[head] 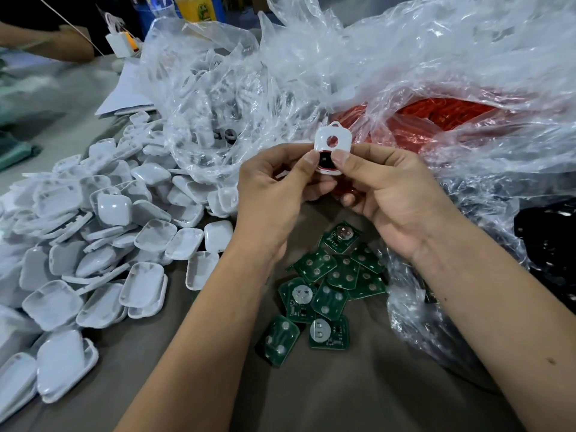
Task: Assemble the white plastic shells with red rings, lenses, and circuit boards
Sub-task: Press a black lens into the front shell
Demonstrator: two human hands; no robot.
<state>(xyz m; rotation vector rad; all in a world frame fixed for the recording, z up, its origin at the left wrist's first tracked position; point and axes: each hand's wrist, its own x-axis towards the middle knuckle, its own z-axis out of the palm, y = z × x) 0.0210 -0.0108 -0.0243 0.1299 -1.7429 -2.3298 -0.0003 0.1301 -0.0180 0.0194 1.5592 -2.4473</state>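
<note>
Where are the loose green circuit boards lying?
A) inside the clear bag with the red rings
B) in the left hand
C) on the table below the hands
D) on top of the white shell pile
C: the green circuit boards lie in a loose cluster on the bare table, below the left hand and right hand, which together pinch a white shell.

Glossy white plastic shell (333, 141), crinkled clear bags (436, 57)

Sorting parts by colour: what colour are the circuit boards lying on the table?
Dark green, with silver round pads; the circuit boards show in the head view.
</note>
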